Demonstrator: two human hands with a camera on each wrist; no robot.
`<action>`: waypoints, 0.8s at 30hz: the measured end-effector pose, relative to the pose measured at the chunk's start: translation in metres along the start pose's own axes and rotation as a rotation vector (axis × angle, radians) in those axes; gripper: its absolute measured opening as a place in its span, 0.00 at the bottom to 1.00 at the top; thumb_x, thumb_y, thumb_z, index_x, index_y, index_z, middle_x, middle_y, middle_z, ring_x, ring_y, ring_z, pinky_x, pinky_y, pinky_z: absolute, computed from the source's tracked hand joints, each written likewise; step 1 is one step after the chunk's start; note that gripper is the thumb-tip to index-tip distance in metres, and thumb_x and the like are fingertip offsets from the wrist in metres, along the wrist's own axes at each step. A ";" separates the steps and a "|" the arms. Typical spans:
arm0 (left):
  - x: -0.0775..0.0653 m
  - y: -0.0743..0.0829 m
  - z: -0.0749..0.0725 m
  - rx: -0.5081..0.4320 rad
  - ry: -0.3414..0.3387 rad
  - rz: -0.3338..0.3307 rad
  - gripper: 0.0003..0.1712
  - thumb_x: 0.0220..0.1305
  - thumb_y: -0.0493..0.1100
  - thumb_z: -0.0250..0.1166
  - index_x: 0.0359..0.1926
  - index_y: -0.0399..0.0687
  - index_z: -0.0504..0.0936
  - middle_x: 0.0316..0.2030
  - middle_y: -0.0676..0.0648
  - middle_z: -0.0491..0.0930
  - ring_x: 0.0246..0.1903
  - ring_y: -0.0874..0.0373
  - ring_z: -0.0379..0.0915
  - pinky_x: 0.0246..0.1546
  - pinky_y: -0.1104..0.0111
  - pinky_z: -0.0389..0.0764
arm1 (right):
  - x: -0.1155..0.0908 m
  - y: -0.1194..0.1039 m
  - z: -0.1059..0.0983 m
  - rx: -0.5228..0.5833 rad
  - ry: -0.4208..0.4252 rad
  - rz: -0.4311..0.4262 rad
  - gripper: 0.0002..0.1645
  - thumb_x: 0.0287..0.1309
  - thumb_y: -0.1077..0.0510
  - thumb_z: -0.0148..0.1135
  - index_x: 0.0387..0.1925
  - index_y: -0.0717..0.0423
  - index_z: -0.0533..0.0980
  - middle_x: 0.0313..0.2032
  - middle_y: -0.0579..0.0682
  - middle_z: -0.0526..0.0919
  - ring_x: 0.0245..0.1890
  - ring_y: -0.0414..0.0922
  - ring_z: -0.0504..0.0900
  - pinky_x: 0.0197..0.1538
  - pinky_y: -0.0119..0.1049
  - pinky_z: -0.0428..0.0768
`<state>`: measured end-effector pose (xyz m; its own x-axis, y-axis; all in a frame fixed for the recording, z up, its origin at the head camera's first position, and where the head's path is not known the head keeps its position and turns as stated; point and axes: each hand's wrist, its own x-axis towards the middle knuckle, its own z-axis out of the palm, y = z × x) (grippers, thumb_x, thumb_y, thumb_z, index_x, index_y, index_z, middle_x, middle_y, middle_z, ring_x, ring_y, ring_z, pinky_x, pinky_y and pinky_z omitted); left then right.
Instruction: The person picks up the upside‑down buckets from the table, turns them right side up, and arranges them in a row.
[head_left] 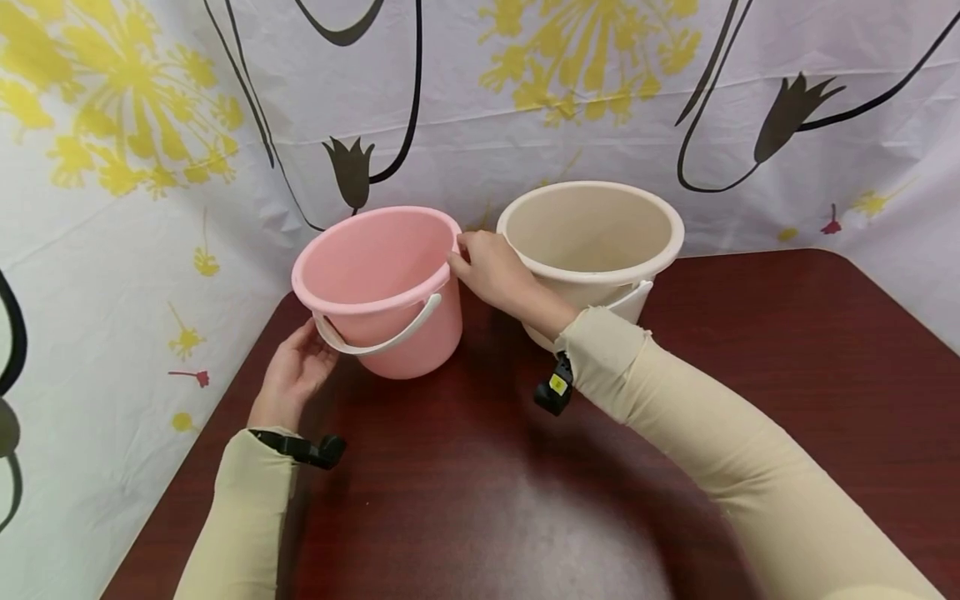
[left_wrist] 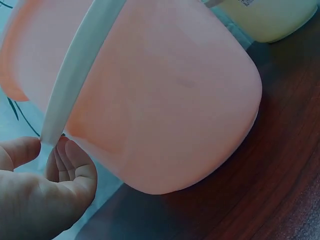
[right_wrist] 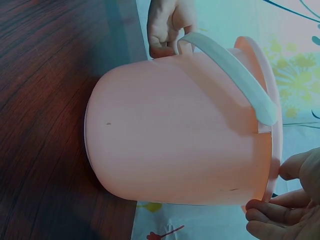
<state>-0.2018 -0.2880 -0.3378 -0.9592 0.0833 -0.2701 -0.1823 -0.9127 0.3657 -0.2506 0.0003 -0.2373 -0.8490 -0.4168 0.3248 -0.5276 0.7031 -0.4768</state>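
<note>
A pink bucket [head_left: 408, 342] stands at the back left of the table, its white handle [left_wrist: 82, 65] hanging down on the near side. My left hand [head_left: 300, 367] is at the bucket's left side, thumb and curled fingers pinching around the handle's end where it joins the bucket. On the far right of the same bucket, my right hand [head_left: 495, 271] grips the rim, with the thumb [right_wrist: 295, 165] on one side and the fingers on the other. Just behind that hand is a cream bucket [head_left: 637, 310], also with a white handle, partly hidden by the hand and forearm.
The dark red-brown wooden table [head_left: 420, 517] has its left edge close beside the left forearm. A white cloth [head_left: 465, 100] with yellow and grey flower prints hangs behind and to the left, near both buckets.
</note>
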 end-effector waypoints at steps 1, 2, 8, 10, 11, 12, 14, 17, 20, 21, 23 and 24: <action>0.000 -0.001 0.000 0.011 0.006 0.002 0.10 0.69 0.37 0.48 0.35 0.35 0.73 0.33 0.44 0.71 0.34 0.53 0.69 0.37 0.65 0.73 | 0.000 0.000 0.000 0.000 0.005 0.001 0.16 0.65 0.56 0.47 0.22 0.57 0.67 0.16 0.49 0.65 0.20 0.44 0.66 0.27 0.32 0.63; 0.000 -0.001 0.001 0.019 0.011 0.002 0.10 0.69 0.37 0.48 0.35 0.36 0.73 0.34 0.44 0.71 0.35 0.53 0.69 0.38 0.66 0.73 | 0.000 0.000 0.001 -0.002 0.012 0.002 0.16 0.65 0.56 0.46 0.21 0.57 0.67 0.16 0.49 0.65 0.20 0.44 0.66 0.27 0.32 0.63; 0.001 -0.002 -0.001 0.066 0.023 0.005 0.11 0.69 0.39 0.48 0.35 0.38 0.74 0.34 0.45 0.72 0.35 0.55 0.69 0.39 0.66 0.72 | -0.001 0.000 0.002 -0.010 0.038 0.002 0.17 0.64 0.56 0.47 0.19 0.56 0.65 0.16 0.49 0.65 0.21 0.45 0.66 0.27 0.33 0.63; 0.000 -0.002 -0.003 0.089 0.019 0.007 0.10 0.70 0.39 0.48 0.36 0.39 0.74 0.34 0.46 0.72 0.35 0.55 0.70 0.39 0.66 0.72 | -0.001 0.000 0.002 -0.009 0.040 0.003 0.17 0.63 0.56 0.47 0.19 0.56 0.66 0.16 0.49 0.65 0.21 0.45 0.67 0.27 0.33 0.64; 0.000 -0.001 -0.004 0.103 0.019 0.006 0.10 0.70 0.39 0.48 0.36 0.40 0.74 0.35 0.46 0.73 0.35 0.55 0.70 0.39 0.66 0.72 | -0.002 0.000 0.001 -0.007 0.040 0.004 0.17 0.63 0.56 0.48 0.19 0.56 0.66 0.16 0.49 0.66 0.21 0.45 0.67 0.27 0.33 0.63; -0.001 -0.001 -0.004 0.124 0.019 0.006 0.10 0.70 0.39 0.48 0.36 0.40 0.74 0.35 0.46 0.72 0.35 0.56 0.70 0.40 0.66 0.72 | -0.002 0.000 0.001 -0.004 0.039 0.005 0.16 0.63 0.56 0.48 0.20 0.57 0.66 0.16 0.49 0.66 0.21 0.45 0.67 0.27 0.33 0.63; -0.002 0.000 -0.006 0.176 0.026 0.008 0.09 0.69 0.39 0.49 0.37 0.42 0.75 0.36 0.47 0.73 0.36 0.57 0.70 0.42 0.67 0.71 | -0.003 0.000 -0.001 0.007 0.034 0.007 0.16 0.62 0.56 0.49 0.20 0.57 0.67 0.16 0.49 0.66 0.21 0.44 0.66 0.26 0.32 0.63; -0.006 0.004 -0.007 0.263 0.052 0.014 0.10 0.69 0.41 0.50 0.36 0.44 0.77 0.36 0.49 0.72 0.37 0.59 0.70 0.45 0.70 0.69 | -0.005 0.000 -0.004 0.020 0.021 0.007 0.16 0.61 0.56 0.51 0.19 0.58 0.66 0.15 0.48 0.64 0.18 0.43 0.64 0.24 0.32 0.61; -0.012 0.010 -0.005 0.328 0.078 0.028 0.10 0.69 0.42 0.51 0.35 0.45 0.77 0.35 0.51 0.70 0.36 0.60 0.69 0.44 0.71 0.68 | -0.006 -0.001 -0.008 0.026 0.009 0.003 0.18 0.60 0.56 0.52 0.16 0.58 0.64 0.14 0.47 0.62 0.16 0.42 0.60 0.23 0.31 0.59; -0.014 0.013 -0.003 0.339 0.086 0.033 0.11 0.68 0.42 0.51 0.34 0.45 0.78 0.34 0.51 0.70 0.35 0.60 0.69 0.43 0.71 0.69 | -0.006 -0.002 -0.010 0.027 0.006 0.004 0.19 0.60 0.55 0.52 0.16 0.58 0.64 0.14 0.47 0.61 0.17 0.41 0.60 0.23 0.31 0.58; -0.018 0.020 0.000 0.345 0.087 0.038 0.11 0.68 0.42 0.51 0.33 0.45 0.78 0.32 0.50 0.71 0.34 0.60 0.69 0.40 0.70 0.71 | -0.006 -0.003 -0.016 0.043 -0.001 0.003 0.17 0.60 0.56 0.52 0.18 0.58 0.69 0.14 0.45 0.65 0.18 0.40 0.62 0.24 0.30 0.60; -0.020 0.023 0.003 0.345 0.086 0.043 0.11 0.68 0.41 0.52 0.32 0.45 0.78 0.31 0.50 0.72 0.33 0.60 0.69 0.38 0.70 0.72 | -0.006 -0.003 -0.019 0.050 -0.005 0.003 0.16 0.60 0.56 0.52 0.19 0.59 0.71 0.15 0.46 0.67 0.18 0.40 0.63 0.24 0.31 0.61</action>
<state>-0.1877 -0.3099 -0.3215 -0.9486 0.0010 -0.3164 -0.2189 -0.7244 0.6537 -0.2437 0.0117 -0.2225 -0.8508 -0.4177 0.3188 -0.5255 0.6747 -0.5183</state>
